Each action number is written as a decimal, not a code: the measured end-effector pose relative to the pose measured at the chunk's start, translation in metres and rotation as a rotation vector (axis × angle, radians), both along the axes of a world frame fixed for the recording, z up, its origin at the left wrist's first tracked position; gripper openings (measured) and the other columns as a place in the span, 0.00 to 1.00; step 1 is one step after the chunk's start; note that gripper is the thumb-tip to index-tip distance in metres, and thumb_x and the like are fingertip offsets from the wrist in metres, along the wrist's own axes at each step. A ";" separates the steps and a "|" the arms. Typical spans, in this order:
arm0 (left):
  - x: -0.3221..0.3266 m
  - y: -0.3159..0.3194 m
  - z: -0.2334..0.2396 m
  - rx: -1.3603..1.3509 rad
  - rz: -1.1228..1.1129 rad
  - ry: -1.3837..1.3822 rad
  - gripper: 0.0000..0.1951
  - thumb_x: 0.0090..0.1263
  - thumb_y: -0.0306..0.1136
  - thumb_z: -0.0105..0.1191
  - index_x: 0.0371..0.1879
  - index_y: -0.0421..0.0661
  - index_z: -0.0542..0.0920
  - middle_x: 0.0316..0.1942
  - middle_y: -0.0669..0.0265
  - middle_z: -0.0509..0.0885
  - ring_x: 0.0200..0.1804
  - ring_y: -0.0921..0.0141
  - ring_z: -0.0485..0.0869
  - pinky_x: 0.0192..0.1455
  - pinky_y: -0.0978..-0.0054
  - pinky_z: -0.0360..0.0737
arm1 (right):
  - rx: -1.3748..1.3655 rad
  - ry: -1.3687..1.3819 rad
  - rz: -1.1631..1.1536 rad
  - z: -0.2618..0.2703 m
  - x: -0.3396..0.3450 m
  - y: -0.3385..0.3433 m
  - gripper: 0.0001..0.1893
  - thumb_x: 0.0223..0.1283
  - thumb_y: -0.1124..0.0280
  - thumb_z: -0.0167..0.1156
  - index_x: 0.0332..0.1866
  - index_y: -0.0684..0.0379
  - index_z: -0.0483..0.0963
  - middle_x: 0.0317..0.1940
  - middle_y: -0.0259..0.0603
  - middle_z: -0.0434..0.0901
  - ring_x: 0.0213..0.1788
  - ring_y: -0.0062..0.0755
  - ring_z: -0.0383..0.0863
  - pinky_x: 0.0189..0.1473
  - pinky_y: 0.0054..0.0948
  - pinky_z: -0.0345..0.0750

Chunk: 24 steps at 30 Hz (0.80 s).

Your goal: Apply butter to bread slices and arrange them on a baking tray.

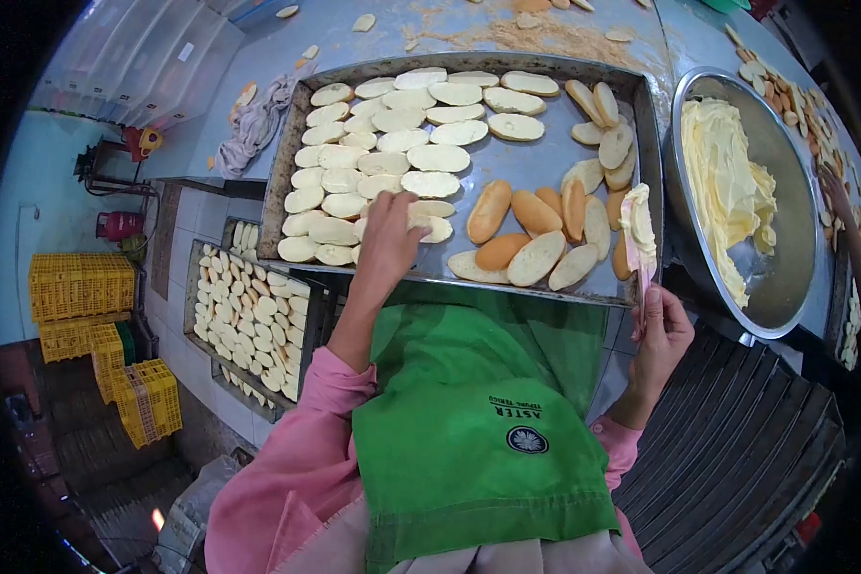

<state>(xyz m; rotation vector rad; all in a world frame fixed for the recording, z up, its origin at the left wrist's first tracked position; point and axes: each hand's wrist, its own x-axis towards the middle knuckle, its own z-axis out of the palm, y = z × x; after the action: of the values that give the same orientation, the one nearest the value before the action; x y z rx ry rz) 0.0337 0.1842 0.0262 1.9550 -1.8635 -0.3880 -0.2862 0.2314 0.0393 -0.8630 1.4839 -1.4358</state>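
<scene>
A large metal baking tray (459,276) lies before me. Its left part bears rows of pale, oval bread slices (430,184), cut or coated face up. My left hand (389,233) is over the lower rows, fingertips at a slice (434,229); whether it grips the slice I cannot tell. Loose bread pieces (488,212), some showing brown crust, lie heaped in the tray's right part. By the right rim, my right hand (659,326) holds a spatula (643,265) upright, its blade loaded with pale yellow cream. Right of the tray, a steel bowl (789,215) holds more of this cream (721,165).
A crumpled cloth (258,125) and clear plastic boxes (147,57) are at the upper left. More filled trays (247,323) stand low on the left, beyond them yellow crates (82,287). Stacked dark trays (746,430) are at the lower right. Another person's hand (836,190) is at the far right.
</scene>
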 end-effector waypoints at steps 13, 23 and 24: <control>-0.065 -0.064 -0.018 0.148 -0.520 -0.292 0.24 0.53 0.23 0.54 0.52 0.44 0.68 0.42 0.55 0.72 0.45 0.54 0.72 0.46 0.61 0.72 | 0.135 1.325 -0.409 0.083 -0.150 -0.029 0.12 0.51 0.65 0.61 0.38 0.60 0.78 0.29 0.46 0.80 0.30 0.40 0.81 0.32 0.32 0.75; -0.092 -0.070 -0.010 0.128 -0.462 -0.254 0.29 0.44 0.21 0.61 0.49 0.45 0.68 0.41 0.53 0.72 0.44 0.54 0.72 0.46 0.61 0.72 | 0.786 1.742 0.022 0.049 -0.281 -0.148 0.15 0.47 0.65 0.56 0.38 0.62 0.77 0.39 0.52 0.79 0.42 0.50 0.79 0.44 0.40 0.76; -0.091 -0.068 -0.011 0.128 -0.471 -0.262 0.28 0.45 0.21 0.60 0.49 0.44 0.68 0.40 0.53 0.72 0.44 0.53 0.72 0.44 0.61 0.73 | 0.740 1.691 0.027 0.043 -0.273 -0.156 0.16 0.46 0.65 0.57 0.39 0.63 0.77 0.40 0.53 0.79 0.42 0.51 0.79 0.44 0.40 0.76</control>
<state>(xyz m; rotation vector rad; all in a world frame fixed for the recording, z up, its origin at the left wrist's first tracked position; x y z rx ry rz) -0.0570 0.1161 0.0151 1.6920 -2.5331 -0.4094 -0.5593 0.0755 0.0826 -1.6227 2.7978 0.3282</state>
